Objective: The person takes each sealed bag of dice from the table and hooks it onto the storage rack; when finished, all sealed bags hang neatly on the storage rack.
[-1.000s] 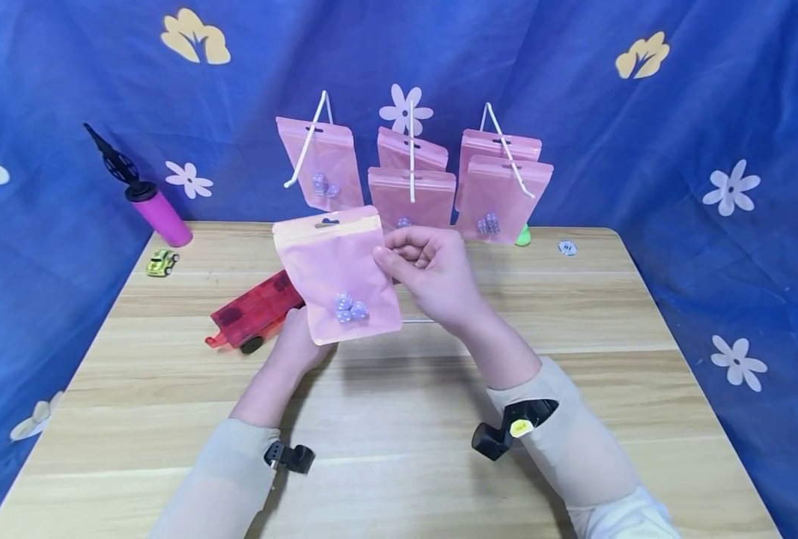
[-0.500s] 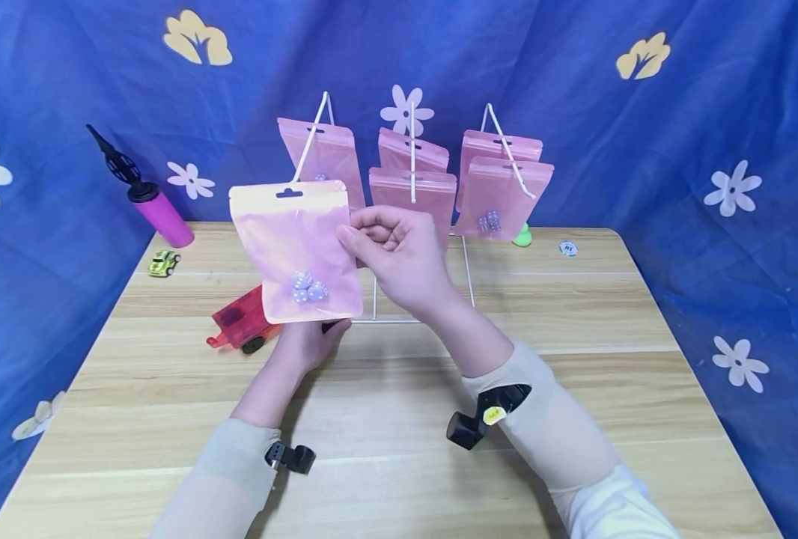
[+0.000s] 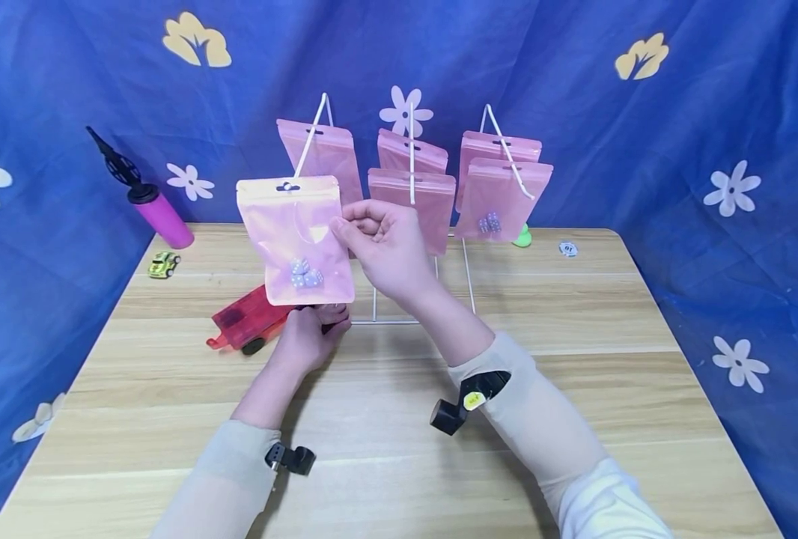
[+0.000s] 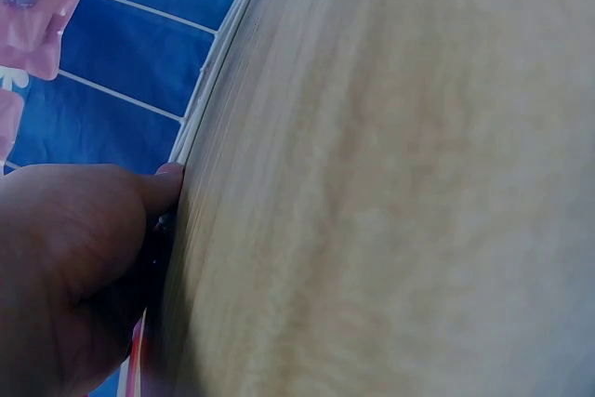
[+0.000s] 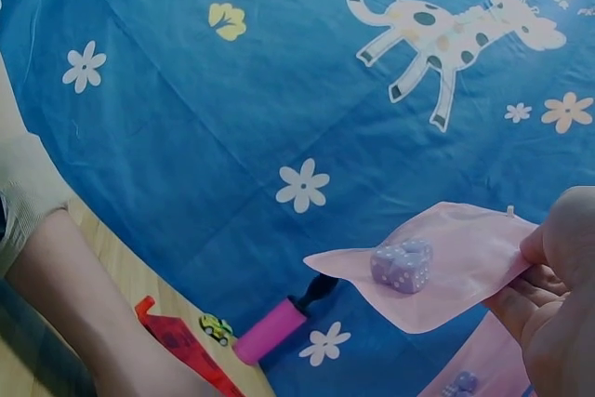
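Note:
My right hand (image 3: 392, 243) pinches the right edge of a pink zip bag (image 3: 291, 232) with several pale purple dice (image 3: 307, 275) at its bottom. The bag's hang hole is at the tip of the left hook (image 3: 310, 135) of a white wire display rack (image 3: 392, 323). In the right wrist view a white hook tip (image 5: 509, 211) pokes out at the bag's top edge. Down on the table, my left hand (image 3: 307, 338) grips the rack's front left base, its thumb (image 4: 167, 187) on the wire; its other fingers are mostly hidden.
Pink bags hang on the left hook (image 3: 328, 153), the middle hook (image 3: 412, 198) and the right hook (image 3: 503, 195). A red toy trailer (image 3: 247, 318), a green toy car (image 3: 164, 264) and a magenta pump (image 3: 163, 218) are at left. A chip (image 3: 568, 248) lies at right.
My right hand has carried the bag left and up to the left hook, and the hook tip now shows at its hang hole. The left hand has stayed at the rack's base.

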`<state>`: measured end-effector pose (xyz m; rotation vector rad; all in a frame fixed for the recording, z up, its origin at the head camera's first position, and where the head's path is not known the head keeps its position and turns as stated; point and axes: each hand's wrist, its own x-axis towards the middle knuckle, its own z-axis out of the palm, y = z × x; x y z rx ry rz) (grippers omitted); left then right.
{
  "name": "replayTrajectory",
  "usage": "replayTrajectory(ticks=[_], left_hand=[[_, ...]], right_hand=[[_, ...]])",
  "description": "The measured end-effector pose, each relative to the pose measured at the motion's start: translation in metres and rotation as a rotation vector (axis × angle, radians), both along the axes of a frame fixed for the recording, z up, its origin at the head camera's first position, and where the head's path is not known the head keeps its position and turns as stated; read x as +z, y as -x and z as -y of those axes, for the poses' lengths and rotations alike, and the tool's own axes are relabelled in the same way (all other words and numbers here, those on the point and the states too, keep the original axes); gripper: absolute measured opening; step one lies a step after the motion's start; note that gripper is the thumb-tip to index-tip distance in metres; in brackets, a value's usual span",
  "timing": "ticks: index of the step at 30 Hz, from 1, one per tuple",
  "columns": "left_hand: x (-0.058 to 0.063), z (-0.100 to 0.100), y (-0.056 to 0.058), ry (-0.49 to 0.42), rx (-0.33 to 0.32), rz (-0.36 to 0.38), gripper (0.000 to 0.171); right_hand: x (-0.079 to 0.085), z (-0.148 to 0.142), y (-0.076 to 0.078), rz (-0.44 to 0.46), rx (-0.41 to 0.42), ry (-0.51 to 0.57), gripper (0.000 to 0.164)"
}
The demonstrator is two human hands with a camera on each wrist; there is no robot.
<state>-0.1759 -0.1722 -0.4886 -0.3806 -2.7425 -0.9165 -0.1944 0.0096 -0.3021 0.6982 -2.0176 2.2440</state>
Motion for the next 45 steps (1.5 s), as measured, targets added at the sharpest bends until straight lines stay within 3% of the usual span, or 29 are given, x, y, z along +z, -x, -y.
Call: replayTrajectory(ticks=[10,24,32,39,45], left_hand=[[-0.001,0.000,-0.001,-0.037,-0.046,-0.076,0.020],[0.000,-0.001,-0.001,-0.053,-0.028,-0.028,0.022],[0.000,-0.001,-0.001,-0.050,-0.027,-0.018,0.023],[0.001,0.000,0.001,-0.055,-0.025,-0.020,0.023],[0.001,0.000,0.000,-0.041,-0.026,0.003,0.024]], right_hand=[[-0.005,0.008,0.013,0.004,-0.091,-0.041,0.010],[-0.007,0.011,0.025,0.046,-0.171,-0.104,0.012],[-0.011,0.009,0.027,0.018,-0.181,-0.105,0.016],[-0.017,0.000,0.029,-0.095,-0.189,-0.120,0.013],[-0.022,-0.014,0.022,-0.103,-0.129,-0.114,0.012]])
